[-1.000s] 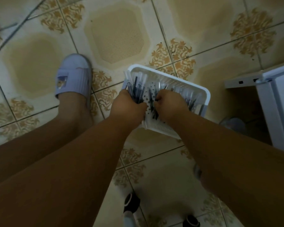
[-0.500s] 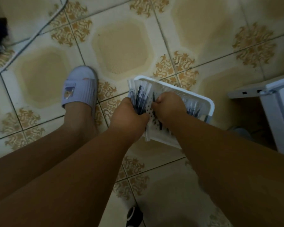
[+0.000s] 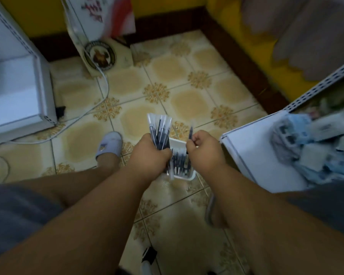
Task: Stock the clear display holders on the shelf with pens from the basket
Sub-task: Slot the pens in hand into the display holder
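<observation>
Above the patterned tile floor point(image 3: 189, 100), both forearms reach forward and down over a white basket point(image 3: 184, 176) that sits on the tiles between the two hands. Gripped in the left hand point(image 3: 150, 155) is a thick bundle of pens point(image 3: 159, 130), dark-bodied with clear caps, fanning upward out of the fist; its fingers are curled tight round the bundle. Just right of it, the right hand point(image 3: 204, 148) pinches a single pen point(image 3: 190, 132) between thumb and fingers, tip pointing up, the other fingers folded in. More pens lie in the basket below, partly hidden by the left wrist. Close to the basket on the right stands a white shelf point(image 3: 254, 155), its surface bare near the front edge and carrying a blurred heap of pale blue and white packets point(image 3: 314, 143) further right; whether any clear holders stand there cannot be told. One foot in a pale slipper point(image 3: 109, 144) rests on the tiles left of the hands. Another white shelf unit point(image 3: 18, 92) stands at far left, with a white cable point(image 3: 87, 112) trailing across the floor beside it.
</observation>
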### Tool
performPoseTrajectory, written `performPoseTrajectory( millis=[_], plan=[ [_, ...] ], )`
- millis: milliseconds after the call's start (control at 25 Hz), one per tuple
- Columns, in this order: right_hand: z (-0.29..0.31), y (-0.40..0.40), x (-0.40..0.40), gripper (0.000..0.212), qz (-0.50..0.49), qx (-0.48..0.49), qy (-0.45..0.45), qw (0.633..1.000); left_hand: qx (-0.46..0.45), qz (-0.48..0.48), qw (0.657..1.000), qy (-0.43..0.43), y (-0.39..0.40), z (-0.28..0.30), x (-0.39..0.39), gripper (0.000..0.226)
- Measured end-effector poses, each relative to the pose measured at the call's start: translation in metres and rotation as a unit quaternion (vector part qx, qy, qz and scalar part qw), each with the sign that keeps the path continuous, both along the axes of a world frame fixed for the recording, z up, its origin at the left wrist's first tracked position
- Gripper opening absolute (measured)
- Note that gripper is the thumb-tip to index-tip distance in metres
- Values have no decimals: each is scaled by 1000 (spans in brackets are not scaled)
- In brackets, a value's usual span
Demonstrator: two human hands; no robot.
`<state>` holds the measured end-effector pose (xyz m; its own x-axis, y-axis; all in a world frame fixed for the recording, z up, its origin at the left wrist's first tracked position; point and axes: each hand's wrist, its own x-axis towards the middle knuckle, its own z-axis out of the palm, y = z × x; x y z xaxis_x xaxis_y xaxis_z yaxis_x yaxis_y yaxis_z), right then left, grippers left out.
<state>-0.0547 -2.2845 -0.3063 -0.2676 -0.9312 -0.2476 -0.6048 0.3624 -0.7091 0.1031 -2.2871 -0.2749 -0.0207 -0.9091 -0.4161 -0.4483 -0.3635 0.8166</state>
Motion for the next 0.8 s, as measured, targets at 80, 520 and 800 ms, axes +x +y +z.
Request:
performPoseTrajectory(
  millis=[80, 520, 800],
  plan=[
    [44, 38, -11, 17, -17, -42, 15, 999, -27, -9, 999, 19, 27, 36, -8, 13],
    [169, 185, -72, 11, -191, -205, -11, 960, -98, -122, 985, 67, 120, 131, -89, 19],
    [236, 273, -115, 11, -317, -289, 91, 899, -107, -250, 937, 221, 165, 195, -176, 23]
  ],
)
